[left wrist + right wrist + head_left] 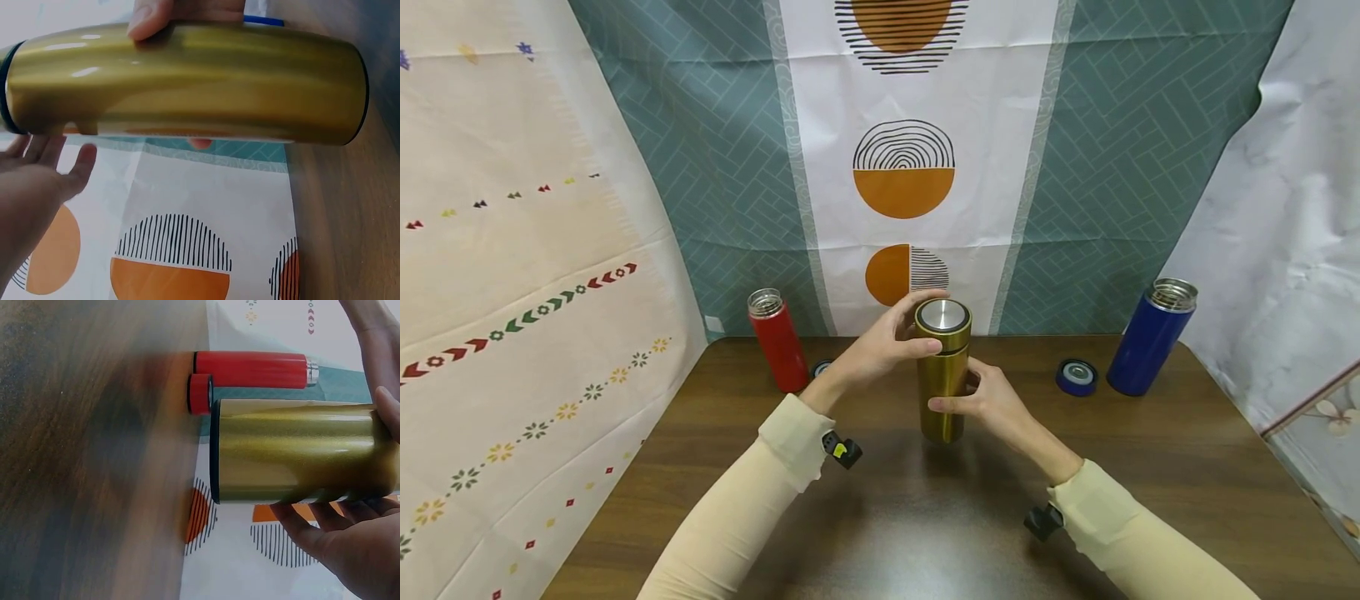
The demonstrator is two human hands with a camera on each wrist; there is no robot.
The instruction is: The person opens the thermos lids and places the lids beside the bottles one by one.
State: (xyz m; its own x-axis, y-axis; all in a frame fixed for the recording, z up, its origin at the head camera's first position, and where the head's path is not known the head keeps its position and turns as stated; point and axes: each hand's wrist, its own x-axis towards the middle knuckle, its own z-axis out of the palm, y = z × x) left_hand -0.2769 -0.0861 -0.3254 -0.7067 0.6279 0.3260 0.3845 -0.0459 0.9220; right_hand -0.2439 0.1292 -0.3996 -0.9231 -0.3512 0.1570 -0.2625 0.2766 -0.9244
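Observation:
Both hands hold an upright gold thermos [942, 392] at the middle of the table. The left hand [880, 346] grips its lid [953, 340], which has a silver disc on top; the thumb lies across the front and the fingers reach behind. Lower down, the right hand [992, 400] curls round the body, its thumb across the front. The left wrist view shows the gold body [206, 87] large, with the right hand's thumb on it. In the right wrist view the dark base rim [215, 450] shows close over the table.
An uncapped red bottle [778, 346] stands at the back left, its red cap [200, 394] beside it. At the back right are an uncapped blue bottle [1150, 342] and its blue cap [1077, 378]. Patterned cloth [730, 167] hangs behind the wooden table [700, 467].

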